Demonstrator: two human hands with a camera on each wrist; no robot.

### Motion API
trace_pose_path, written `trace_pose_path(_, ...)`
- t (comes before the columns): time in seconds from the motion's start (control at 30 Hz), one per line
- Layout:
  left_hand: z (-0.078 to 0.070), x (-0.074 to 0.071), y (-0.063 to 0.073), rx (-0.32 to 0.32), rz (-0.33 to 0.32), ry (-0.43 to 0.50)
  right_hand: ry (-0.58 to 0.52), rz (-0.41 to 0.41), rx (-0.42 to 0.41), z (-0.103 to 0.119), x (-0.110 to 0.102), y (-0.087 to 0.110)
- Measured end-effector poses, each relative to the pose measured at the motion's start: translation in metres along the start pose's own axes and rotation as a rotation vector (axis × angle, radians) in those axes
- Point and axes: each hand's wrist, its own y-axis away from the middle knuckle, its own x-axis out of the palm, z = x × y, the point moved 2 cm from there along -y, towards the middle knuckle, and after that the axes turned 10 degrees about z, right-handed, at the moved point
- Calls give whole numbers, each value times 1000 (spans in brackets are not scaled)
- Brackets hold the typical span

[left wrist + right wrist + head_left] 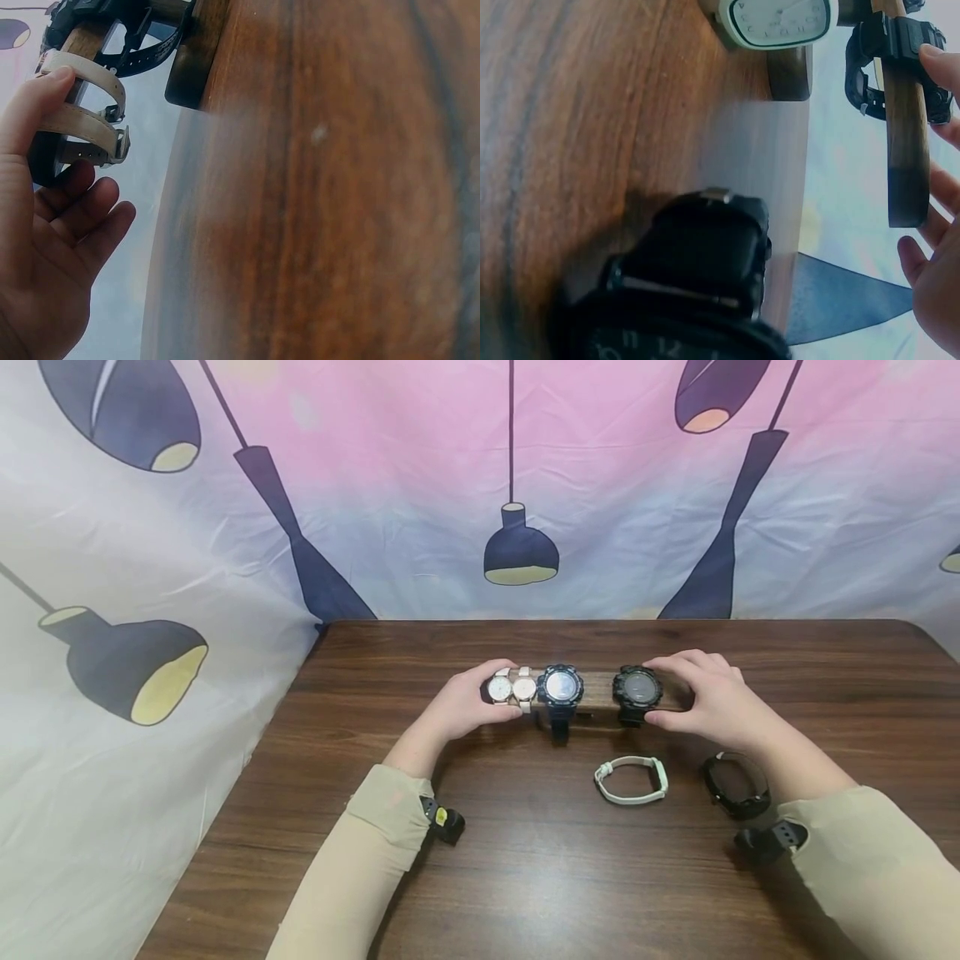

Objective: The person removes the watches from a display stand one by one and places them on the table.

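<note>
A wooden watch stand carries several watches along its bar. At its left end my left hand grips two small pale-strapped watches, one with a white dial and one with a pinkish dial. In the left wrist view the thumb lies on one pale strap, with the other fingers beyond the bar's end. My right hand pinches a chunky black watch near the right end, thumb in front and forefinger behind. Another black watch with a bright dial sits between the hands.
In front of the stand lie a white-strapped watch and, under the right wrist, a black watch. The dark wooden table meets a printed cloth behind. Small cameras are strapped at both wrists.
</note>
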Motion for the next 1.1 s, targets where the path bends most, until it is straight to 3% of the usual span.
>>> trace_pose_path(1.1, 0, 0, 0, -11, 11, 8, 3, -16, 16, -16, -6, 15)
